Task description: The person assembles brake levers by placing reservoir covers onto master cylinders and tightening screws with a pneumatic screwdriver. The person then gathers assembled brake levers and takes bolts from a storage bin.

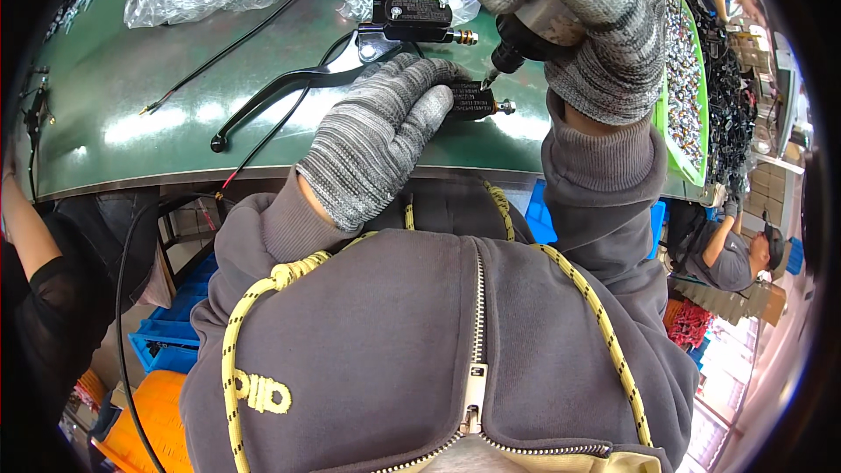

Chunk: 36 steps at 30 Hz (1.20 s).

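"How was the left grip (372, 140) placed?"

"It pointed up and to the right, with its back toward the view. The fingers (412, 79) lay close together, bent a little at their ends, and the thumb (427, 118) stood beside them in a pinching pose. A strip of bare left wrist (315, 203) showed between the striped glove and the dark left sleeve (285, 232)."

"And the right grip (620, 22)?"

"This one was higher in the view, curled firmly in a grasp. Some of its fingers were hidden. The right forearm (600, 201) stood almost upright below it, and the right wrist (591, 118) was also partly bare above the cuff."
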Tool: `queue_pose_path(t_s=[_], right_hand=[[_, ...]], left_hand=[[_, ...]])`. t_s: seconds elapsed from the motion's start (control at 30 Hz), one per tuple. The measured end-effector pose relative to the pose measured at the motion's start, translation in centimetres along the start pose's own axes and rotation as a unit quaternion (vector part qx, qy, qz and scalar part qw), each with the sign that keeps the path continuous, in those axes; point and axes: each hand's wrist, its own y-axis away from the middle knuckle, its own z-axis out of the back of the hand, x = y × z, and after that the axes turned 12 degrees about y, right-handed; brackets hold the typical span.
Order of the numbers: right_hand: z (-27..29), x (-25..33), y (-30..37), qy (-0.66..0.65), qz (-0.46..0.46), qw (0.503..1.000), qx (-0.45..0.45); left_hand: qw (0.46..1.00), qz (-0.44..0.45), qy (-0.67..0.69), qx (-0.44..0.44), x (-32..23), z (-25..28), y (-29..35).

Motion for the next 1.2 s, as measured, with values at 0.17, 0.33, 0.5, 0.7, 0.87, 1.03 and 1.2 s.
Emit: queue_pose_path(t_s=[0.17, 0.33, 0.5, 0.7, 0.87, 1.03, 1.2], right_hand=[[5.0, -1.1, -1.7, 0.055, 0.006, 0.994, 0.092], [4.4, 0.1, -1.2, 0.054, 0.097, 0.993, 0.048], [3.2, 0.6, -0.1, 0.101, 0.157, 0.981, -0.06], [3.5, 1.1, 0.5, 0.112, 0.172, 0.975, -0.082], [4.0, 1.6, 0.2, 0.12, 0.176, 0.973, -0.088], [4.4, 2.9, 0.0, 0.138, 0.181, 0.969, -0.095], [4.5, 3.4, -0.5, 0.15, 0.176, 0.969, -0.087]], left_hand=[[1.0, -0.007, 0.005, 0.003, -0.4, -0.1, 0.0], [0.999, -0.023, -0.021, -0.011, -0.1, -0.1, 0.2], [1.0, -0.024, -0.01, -0.01, 0.1, -0.1, 0.1], [1.0, -0.022, -0.016, -0.009, 0.1, 0.0, 0.1], [0.999, -0.028, -0.015, -0.009, 0.0, 0.0, 0.2], [0.999, -0.028, -0.016, -0.006, 0.0, -0.2, 0.1], [0.999, -0.037, -0.036, -0.017, -0.1, -0.1, 0.3]])
